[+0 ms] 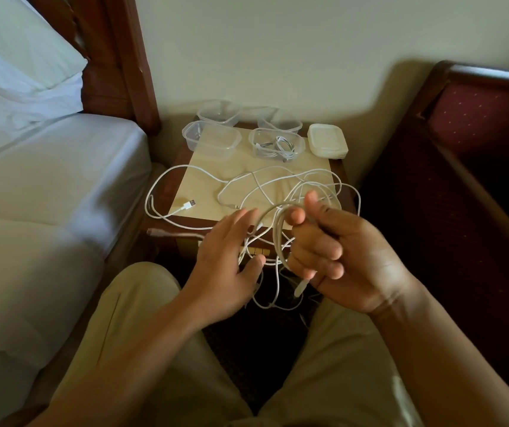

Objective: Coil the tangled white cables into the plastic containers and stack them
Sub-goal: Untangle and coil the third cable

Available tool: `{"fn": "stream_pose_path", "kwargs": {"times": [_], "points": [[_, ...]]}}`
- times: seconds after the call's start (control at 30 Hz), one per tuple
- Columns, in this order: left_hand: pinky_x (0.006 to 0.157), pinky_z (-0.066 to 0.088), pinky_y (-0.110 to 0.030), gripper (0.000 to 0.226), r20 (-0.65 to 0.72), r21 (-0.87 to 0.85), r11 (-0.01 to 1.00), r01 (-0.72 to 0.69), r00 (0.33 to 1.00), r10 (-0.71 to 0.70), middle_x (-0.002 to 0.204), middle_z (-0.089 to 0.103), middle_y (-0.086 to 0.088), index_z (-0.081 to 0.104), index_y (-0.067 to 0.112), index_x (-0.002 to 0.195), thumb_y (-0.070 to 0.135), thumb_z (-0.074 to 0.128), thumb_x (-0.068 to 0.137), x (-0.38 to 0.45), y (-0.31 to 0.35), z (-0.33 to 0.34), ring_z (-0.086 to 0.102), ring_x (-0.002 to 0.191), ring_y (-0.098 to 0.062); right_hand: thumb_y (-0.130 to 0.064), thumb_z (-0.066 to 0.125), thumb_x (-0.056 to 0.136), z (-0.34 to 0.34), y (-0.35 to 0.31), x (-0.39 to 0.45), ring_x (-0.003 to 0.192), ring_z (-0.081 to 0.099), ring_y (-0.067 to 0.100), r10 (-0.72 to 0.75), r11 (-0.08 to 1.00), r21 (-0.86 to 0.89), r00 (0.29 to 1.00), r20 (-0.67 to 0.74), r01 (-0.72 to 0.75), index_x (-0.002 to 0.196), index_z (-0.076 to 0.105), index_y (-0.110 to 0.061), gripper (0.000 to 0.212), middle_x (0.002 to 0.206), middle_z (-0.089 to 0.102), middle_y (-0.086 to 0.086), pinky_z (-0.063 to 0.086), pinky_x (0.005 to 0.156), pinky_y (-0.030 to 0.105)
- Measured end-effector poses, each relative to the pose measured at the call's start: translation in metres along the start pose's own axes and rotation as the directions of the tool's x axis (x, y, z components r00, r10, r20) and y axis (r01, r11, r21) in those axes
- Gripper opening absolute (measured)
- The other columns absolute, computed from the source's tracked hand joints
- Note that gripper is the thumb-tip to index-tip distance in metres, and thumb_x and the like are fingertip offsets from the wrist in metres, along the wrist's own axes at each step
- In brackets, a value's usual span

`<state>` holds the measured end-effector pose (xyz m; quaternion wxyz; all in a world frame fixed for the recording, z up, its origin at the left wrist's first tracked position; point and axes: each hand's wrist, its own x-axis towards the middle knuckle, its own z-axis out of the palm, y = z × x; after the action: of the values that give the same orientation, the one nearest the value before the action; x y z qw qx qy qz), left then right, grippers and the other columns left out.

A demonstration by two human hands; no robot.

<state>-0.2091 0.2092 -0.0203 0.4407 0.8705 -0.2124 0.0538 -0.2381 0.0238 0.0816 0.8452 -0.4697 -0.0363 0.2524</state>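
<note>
The landmark here is the small bedside table with a pale top. Off its left edge one loop of the tangled white cables hangs over the side, and a USB plug lies on the left part of the top. At the back of the table stand four clear plastic containers; the empty container is at back left, and the container with a coiled cable is to its right. At the back right corner lies a pile of lids. In front of the table, the left hand is held with fingers straight and spread, touching hanging strands but not closing on them. To the right of it, the right hand has its fingers curled around a partly made coil, with the thumb up. I judge the cable to be light, thin and limp, a little springy, so loops will want to open again. It seems best to pinch the coil where the strands cross and guide the free strand near the coil, not by the plug.
</note>
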Motion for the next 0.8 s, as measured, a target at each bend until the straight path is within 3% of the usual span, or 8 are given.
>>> {"fn": "stream_pose_path", "kwargs": {"times": [0.1,0.17,0.23,0.43,0.53,0.6,0.8], "points": [[0.118,0.037,-0.046,0.065,-0.002,-0.197,0.98,-0.038,0.999,0.038,0.153,0.046,0.008,0.034,0.033,0.154,0.021,0.06,0.095,-0.003,0.01,0.001,0.04,0.145,-0.012,-0.036,0.035,0.108,0.004,0.011,0.004,0.033,0.03,0.009,0.034,0.993,-0.106,0.992,-0.125,-0.048,0.088,0.053,-0.006,0.04,0.043,0.034,-0.005,0.037,0.047,0.025],[0.115,0.042,-0.04,0.049,0.067,-0.404,0.915,0.013,0.998,0.016,0.141,0.059,0.007,0.045,0.028,0.149,0.02,0.054,0.101,-0.004,0.02,-0.001,0.052,0.136,-0.01,-0.035,0.033,0.109,0.006,0.018,0.005,0.033,0.03,0.009,0.062,0.994,-0.084,0.987,-0.147,-0.075,0.089,0.053,-0.006,0.04,0.043,0.034,-0.003,0.036,0.046,0.025],[0.108,0.048,-0.038,0.033,0.07,-0.493,0.869,0.038,0.998,-0.005,0.126,0.07,0.003,0.058,0.019,0.137,0.023,0.046,0.107,-0.003,0.026,-0.003,0.062,0.125,-0.014,-0.037,0.032,0.109,0.006,0.024,0.006,0.033,0.03,0.01,0.084,0.994,-0.058,0.984,-0.154,-0.094,0.089,0.052,-0.006,0.041,0.044,0.033,-0.003,0.036,0.046,0.025],[0.085,0.053,-0.019,0.024,-0.057,-0.561,0.826,0.056,0.993,-0.105,0.101,0.076,-0.004,0.071,0.009,0.11,0.007,0.048,0.105,-0.001,0.028,-0.007,0.072,0.098,-0.015,-0.035,0.033,0.108,0.006,0.037,0.005,0.035,0.033,0.013,0.098,0.988,-0.103,0.985,-0.145,-0.113,0.09,0.056,-0.004,0.044,0.047,0.037,0.002,0.038,0.048,0.028],[0.073,0.052,-0.02,0.021,-0.121,-0.578,0.815,0.036,0.984,-0.129,0.073,0.068,-0.001,0.072,0.012,0.106,0.008,0.052,0.103,0.001,0.03,-0.011,0.066,0.074,-0.015,-0.039,0.035,0.107,0.007,0.044,0.005,0.039,0.038,0.016,0.092,0.984,-0.144,0.989,-0.119,-0.108,0.092,0.059,-0.002,0.046,0.049,0.042,0.005,0.04,0.052,0.03],[0.071,0.05,-0.021,0.021,-0.086,-0.591,0.806,0.035,0.991,-0.106,0.06,0.058,0.006,0.071,0.01,0.106,0.01,0.05,0.104,0.002,0.033,-0.014,0.06,0.065,-0.008,-0.042,0.037,0.103,0.009,0.048,0.005,0.041,0.042,0.018,0.089,0.985,-0.139,0.992,-0.086,-0.101,0.094,0.06,-0.001,0.048,0.05,0.047,0.006,0.042,0.054,0.031],[0.067,0.049,-0.021,0.032,-0.015,-0.657,0.746,0.11,0.987,-0.159,0.068,0.06,0.003,0.063,0.004,0.086,0.016,0.043,0.108,-0.001,0.04,-0.016,0.06,0.068,-0.01,-0.042,0.036,0.102,0.015,0.048,0.006,0.04,0.048,0.017,0.062,0.997,-0.055,0.998,0.003,-0.062,0.092,0.06,-0.003,0.047,0.051,0.051,0.006,0.044,0.055,0.031]]}}
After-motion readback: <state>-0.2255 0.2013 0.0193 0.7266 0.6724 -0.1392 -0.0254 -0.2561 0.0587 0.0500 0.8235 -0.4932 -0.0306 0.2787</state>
